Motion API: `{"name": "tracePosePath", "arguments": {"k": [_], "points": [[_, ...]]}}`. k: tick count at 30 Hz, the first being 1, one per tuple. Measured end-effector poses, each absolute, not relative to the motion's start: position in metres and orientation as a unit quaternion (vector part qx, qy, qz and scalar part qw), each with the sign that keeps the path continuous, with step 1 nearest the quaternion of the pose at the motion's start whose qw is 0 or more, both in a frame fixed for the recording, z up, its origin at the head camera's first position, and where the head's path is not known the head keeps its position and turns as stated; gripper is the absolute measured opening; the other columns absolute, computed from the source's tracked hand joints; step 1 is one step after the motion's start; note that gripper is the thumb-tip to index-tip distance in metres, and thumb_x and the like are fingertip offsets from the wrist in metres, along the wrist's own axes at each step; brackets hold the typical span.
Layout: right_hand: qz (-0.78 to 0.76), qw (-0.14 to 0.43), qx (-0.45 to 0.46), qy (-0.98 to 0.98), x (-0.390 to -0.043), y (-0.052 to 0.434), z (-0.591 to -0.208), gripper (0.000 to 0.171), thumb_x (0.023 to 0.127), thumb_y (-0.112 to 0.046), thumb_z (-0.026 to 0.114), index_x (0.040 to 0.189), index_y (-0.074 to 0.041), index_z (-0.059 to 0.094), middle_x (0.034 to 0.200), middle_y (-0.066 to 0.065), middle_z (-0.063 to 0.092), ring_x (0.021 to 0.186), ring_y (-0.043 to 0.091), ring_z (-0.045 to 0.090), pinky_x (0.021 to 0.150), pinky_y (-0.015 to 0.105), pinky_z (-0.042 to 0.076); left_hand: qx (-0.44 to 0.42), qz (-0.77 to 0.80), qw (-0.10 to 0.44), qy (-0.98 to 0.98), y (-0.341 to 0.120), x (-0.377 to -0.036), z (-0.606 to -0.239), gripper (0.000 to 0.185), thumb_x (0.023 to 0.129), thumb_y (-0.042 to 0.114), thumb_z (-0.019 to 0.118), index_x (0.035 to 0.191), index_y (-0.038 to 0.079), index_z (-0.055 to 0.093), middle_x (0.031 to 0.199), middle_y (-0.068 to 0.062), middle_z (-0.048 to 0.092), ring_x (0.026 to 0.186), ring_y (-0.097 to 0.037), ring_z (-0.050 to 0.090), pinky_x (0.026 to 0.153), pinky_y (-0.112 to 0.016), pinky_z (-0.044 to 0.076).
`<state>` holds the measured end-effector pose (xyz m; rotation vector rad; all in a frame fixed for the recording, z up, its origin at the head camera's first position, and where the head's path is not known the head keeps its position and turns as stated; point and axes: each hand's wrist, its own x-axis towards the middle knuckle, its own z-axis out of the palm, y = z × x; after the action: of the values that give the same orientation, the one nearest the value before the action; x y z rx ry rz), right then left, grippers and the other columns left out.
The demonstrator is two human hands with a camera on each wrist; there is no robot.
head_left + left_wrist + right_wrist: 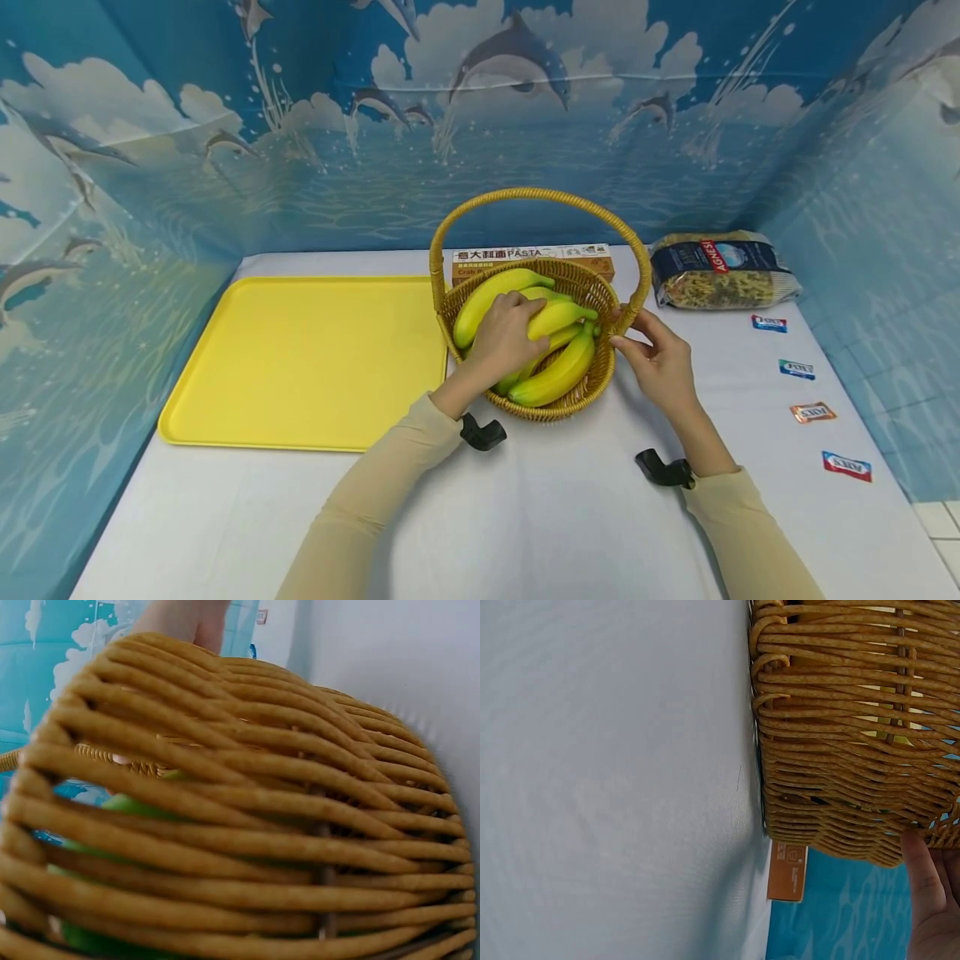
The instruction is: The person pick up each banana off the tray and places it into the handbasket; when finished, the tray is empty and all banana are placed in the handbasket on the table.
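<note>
A woven wicker basket [570, 407] with a tall hoop handle [540, 195] stands mid-table and holds a bunch of yellow-green bananas [558, 375]. My left hand [504, 333] reaches into it from the left, fingers curled over the top of the bunch. My right hand [649, 352] is at the basket's right side, thumb and fingers pinching the rim by the handle's foot. The left wrist view is filled by the basket wall [262, 825], with green banana [127, 804] showing through the gaps. In the right wrist view, fingertips [922, 877] touch the basket wall [840, 750].
A large yellow tray [300, 358] lies left of the basket. A pasta box [532, 255] stands just behind it, and a bag of pasta [720, 271] lies at the back right. Several small packets [812, 412] line the white table's [562, 517] right edge. Blue dolphin-print walls enclose three sides.
</note>
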<state>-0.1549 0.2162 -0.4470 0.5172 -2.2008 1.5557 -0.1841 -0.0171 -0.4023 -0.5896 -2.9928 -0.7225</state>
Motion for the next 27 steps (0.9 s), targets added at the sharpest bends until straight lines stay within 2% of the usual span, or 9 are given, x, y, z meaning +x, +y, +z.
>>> {"name": "tracePosePath", "arguments": {"k": [6,14,20,23,25,27], "points": [[0.558,0.199,0.174,-0.787,-0.155,0.216,-0.448,0.048,0.084,0.014,0.065,0.130,0.007,0.057,0.120,0.028,0.063,0.110,0.000,0.062,0.081,0.010,0.051,-0.206,-0.193,0.030,-0.959,-0.016,-0.183,-0.406,0.054,0.087,0.033,0.072,0.136,0.017,0.059,0.121,-0.008,0.059,0.104,-0.022,0.053,0.084,-0.032,0.048],[0.556,0.195,0.174,-0.789,-0.155,0.217,-0.446,0.047,0.085,0.012,0.065,0.131,0.006,0.057,0.120,0.028,0.063,0.111,-0.001,0.062,0.081,0.009,0.051,-0.220,-0.222,0.032,-0.949,-0.021,-0.175,-0.403,0.052,0.088,0.031,0.069,0.137,0.015,0.058,0.125,-0.010,0.057,0.112,-0.024,0.053,0.091,-0.036,0.047],[0.563,0.168,0.164,-0.792,-0.153,0.218,-0.441,0.047,0.086,0.012,0.064,0.133,0.007,0.055,0.123,0.030,0.060,0.111,-0.005,0.059,0.081,0.009,0.051,-0.243,-0.276,-0.003,-0.930,-0.048,-0.146,-0.387,0.053,0.091,0.031,0.068,0.139,0.013,0.056,0.131,-0.012,0.054,0.118,-0.027,0.051,0.093,-0.042,0.047],[0.525,0.153,0.165,-0.821,-0.150,0.222,-0.436,0.050,0.086,0.009,0.066,0.135,0.006,0.054,0.127,0.028,0.058,0.114,-0.008,0.055,0.082,0.008,0.049,-0.247,-0.289,0.009,-0.925,-0.074,-0.127,-0.379,0.051,0.091,0.030,0.068,0.137,0.010,0.058,0.130,-0.011,0.056,0.116,-0.028,0.051,0.090,-0.044,0.047],[0.480,0.143,0.169,-0.849,-0.150,0.228,-0.435,0.054,0.087,0.003,0.068,0.138,0.002,0.052,0.132,0.024,0.056,0.121,0.001,0.055,0.085,0.013,0.051,-0.238,-0.287,0.033,-0.927,-0.096,-0.116,-0.376,0.050,0.090,0.029,0.069,0.134,0.008,0.060,0.128,-0.011,0.058,0.115,-0.028,0.052,0.090,-0.044,0.048],[0.422,0.129,0.173,-0.880,-0.148,0.236,-0.431,0.059,0.088,-0.006,0.070,0.143,-0.002,0.049,0.139,0.022,0.052,0.127,0.017,0.054,0.089,0.025,0.053,-0.215,-0.279,0.062,-0.934,-0.120,-0.107,-0.374,0.050,0.089,0.028,0.071,0.133,0.006,0.060,0.127,-0.013,0.058,0.116,-0.030,0.052,0.091,-0.046,0.048]]}}
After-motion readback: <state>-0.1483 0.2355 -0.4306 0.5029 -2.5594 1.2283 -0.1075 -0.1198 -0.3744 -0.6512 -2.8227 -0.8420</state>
